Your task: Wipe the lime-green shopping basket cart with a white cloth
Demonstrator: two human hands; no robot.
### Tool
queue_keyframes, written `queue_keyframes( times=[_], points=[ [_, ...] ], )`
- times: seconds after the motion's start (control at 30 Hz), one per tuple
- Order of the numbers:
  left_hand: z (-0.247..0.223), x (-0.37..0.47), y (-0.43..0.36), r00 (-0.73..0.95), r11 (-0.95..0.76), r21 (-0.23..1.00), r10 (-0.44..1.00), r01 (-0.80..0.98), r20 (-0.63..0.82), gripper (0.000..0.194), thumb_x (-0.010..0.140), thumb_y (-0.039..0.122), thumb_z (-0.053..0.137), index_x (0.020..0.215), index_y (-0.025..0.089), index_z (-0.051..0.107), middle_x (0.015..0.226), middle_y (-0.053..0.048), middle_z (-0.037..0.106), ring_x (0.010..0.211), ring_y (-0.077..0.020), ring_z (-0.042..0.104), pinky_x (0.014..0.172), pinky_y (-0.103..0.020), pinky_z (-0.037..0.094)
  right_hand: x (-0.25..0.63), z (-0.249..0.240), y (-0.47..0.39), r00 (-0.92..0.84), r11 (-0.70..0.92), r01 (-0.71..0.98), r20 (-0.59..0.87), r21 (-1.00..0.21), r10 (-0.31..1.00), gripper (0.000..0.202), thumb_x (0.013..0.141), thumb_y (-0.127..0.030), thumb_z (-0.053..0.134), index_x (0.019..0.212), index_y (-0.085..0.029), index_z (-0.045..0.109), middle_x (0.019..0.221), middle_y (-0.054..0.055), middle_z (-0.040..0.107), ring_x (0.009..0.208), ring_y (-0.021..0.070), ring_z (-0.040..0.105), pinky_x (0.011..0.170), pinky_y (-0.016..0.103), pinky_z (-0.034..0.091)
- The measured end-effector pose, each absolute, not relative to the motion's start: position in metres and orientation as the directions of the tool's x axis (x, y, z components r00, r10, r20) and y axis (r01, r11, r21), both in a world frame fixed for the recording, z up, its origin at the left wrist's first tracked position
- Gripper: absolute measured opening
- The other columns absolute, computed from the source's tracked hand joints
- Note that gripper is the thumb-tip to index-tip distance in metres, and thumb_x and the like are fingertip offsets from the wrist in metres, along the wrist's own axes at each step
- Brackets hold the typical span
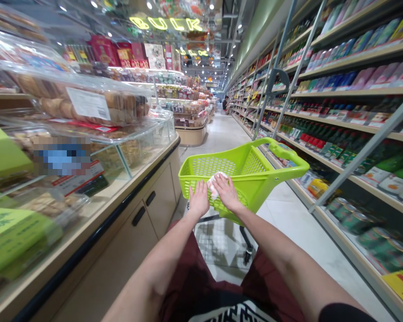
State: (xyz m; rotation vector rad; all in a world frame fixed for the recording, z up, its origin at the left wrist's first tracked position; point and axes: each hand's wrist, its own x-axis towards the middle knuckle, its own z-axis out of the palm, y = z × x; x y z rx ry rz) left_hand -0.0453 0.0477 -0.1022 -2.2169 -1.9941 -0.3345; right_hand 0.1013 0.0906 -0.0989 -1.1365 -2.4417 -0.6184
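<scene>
A bright green plastic shopping cart [268, 190] with a perforated basket stands side-on in front of me in the aisle. My right hand [226, 194] presses a crumpled white and pinkish cloth [214, 190] against the near side wall of the basket, its fingers over the cloth. Just to the left, my left hand [199, 200] lies against the same wall with its fingers stretched out and nothing in them. The palms of both hands are hidden. At the right end, the cart's handle [285, 154] is untouched.
On the left runs a glass-topped counter with black edging [134, 183], bearing clear boxes of baked goods [121, 105]. Tall shelves [352, 91] of bottles and cans line the right, with a slanted metal ladder [349, 165] against them. The tiled aisle [218, 125] stretches ahead.
</scene>
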Motion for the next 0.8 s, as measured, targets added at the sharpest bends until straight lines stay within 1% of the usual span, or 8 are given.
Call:
queue_keyframes(
  times=[0.13, 0.23, 0.3, 0.37, 0.43, 0.5, 0.7, 0.8],
  points=[
    [-0.105, -0.054, 0.044, 0.091, -0.104, 0.035, 0.963, 0.994, 0.254, 0.067, 0.074, 0.020, 0.039, 0.137, 0.011, 0.019, 0.146, -0.010, 0.014, 0.134, -0.0225, 0.011, 0.106, -0.051, 0.009, 0.106, -0.135, 0.089, -0.653, 0.609, 0.756, 0.360, 0.242, 0.667, 0.038, 0.085, -0.013, 0.038, 0.122, -0.017, 0.049, 0.137, 0.010, 0.035, 0.129, 0.0258, 0.024, 0.101, 0.052, 0.022],
    [-0.112, -0.060, 0.042, 0.077, -0.090, 0.040, 0.965, 0.995, 0.250, 0.068, 0.073, 0.021, 0.041, 0.137, 0.011, 0.019, 0.145, -0.010, 0.015, 0.133, -0.0225, 0.012, 0.106, -0.050, 0.010, 0.106, -0.149, 0.082, -0.683, 0.645, 0.729, 0.302, 0.229, 0.665, 0.036, 0.085, -0.015, 0.040, 0.119, -0.017, 0.051, 0.135, 0.010, 0.038, 0.128, 0.0252, 0.028, 0.100, 0.050, 0.026],
    [-0.114, -0.063, 0.043, 0.076, -0.091, 0.045, 0.962, 0.995, 0.260, 0.068, 0.074, 0.022, 0.042, 0.136, 0.011, 0.019, 0.145, -0.011, 0.016, 0.133, -0.0226, 0.012, 0.106, -0.050, 0.010, 0.098, -0.141, 0.080, -0.699, 0.671, 0.710, 0.330, 0.214, 0.635, 0.037, 0.086, -0.017, 0.041, 0.121, -0.018, 0.049, 0.135, 0.010, 0.039, 0.128, 0.0238, 0.027, 0.100, 0.047, 0.027],
    [-0.115, -0.067, 0.045, 0.064, -0.080, 0.051, 0.963, 0.995, 0.262, 0.068, 0.074, 0.022, 0.042, 0.136, 0.011, 0.019, 0.145, -0.011, 0.016, 0.133, -0.0228, 0.013, 0.106, -0.050, 0.011, 0.086, -0.125, 0.081, -0.700, 0.687, 0.697, 0.406, 0.206, 0.588, 0.039, 0.086, -0.017, 0.041, 0.125, -0.018, 0.045, 0.137, 0.009, 0.036, 0.130, 0.0222, 0.023, 0.102, 0.045, 0.025],
    [-0.113, -0.070, 0.047, 0.039, -0.054, 0.055, 0.966, 0.997, 0.254, 0.068, 0.073, 0.021, 0.042, 0.136, 0.011, 0.019, 0.145, -0.010, 0.016, 0.133, -0.0232, 0.012, 0.106, -0.051, 0.012, 0.072, -0.108, 0.086, -0.686, 0.686, 0.696, 0.475, 0.210, 0.551, 0.040, 0.087, -0.017, 0.040, 0.127, -0.018, 0.043, 0.139, 0.009, 0.032, 0.131, 0.0219, 0.019, 0.104, 0.045, 0.021],
    [-0.112, -0.075, 0.047, 0.021, -0.035, 0.054, 0.968, 0.998, 0.250, 0.069, 0.072, 0.021, 0.042, 0.136, 0.010, 0.019, 0.145, -0.010, 0.016, 0.133, -0.0235, 0.012, 0.105, -0.052, 0.012, 0.062, -0.100, 0.093, -0.675, 0.672, 0.708, 0.487, 0.218, 0.554, 0.039, 0.087, -0.017, 0.039, 0.126, -0.017, 0.044, 0.140, 0.008, 0.030, 0.131, 0.0233, 0.018, 0.104, 0.047, 0.020],
    [-0.118, -0.095, 0.042, -0.004, -0.007, 0.048, 0.973, 0.999, 0.229, 0.071, 0.070, 0.020, 0.041, 0.136, 0.008, 0.019, 0.145, -0.010, 0.015, 0.133, -0.0226, 0.013, 0.106, -0.052, 0.011, 0.064, -0.137, 0.095, -0.717, 0.674, 0.697, 0.273, 0.246, 0.641, 0.035, 0.086, -0.017, 0.039, 0.119, -0.017, 0.051, 0.137, 0.009, 0.035, 0.129, 0.0255, 0.026, 0.100, 0.049, 0.027],
    [-0.123, -0.104, 0.042, -0.035, 0.024, 0.054, 0.976, 0.998, 0.215, 0.072, 0.069, 0.021, 0.043, 0.136, 0.008, 0.020, 0.145, -0.010, 0.015, 0.133, -0.0230, 0.013, 0.106, -0.052, 0.012, 0.060, -0.144, 0.090, -0.734, 0.695, 0.679, 0.252, 0.238, 0.631, 0.035, 0.087, -0.019, 0.041, 0.120, -0.017, 0.051, 0.136, 0.009, 0.038, 0.128, 0.0245, 0.028, 0.099, 0.046, 0.030]
  ],
)
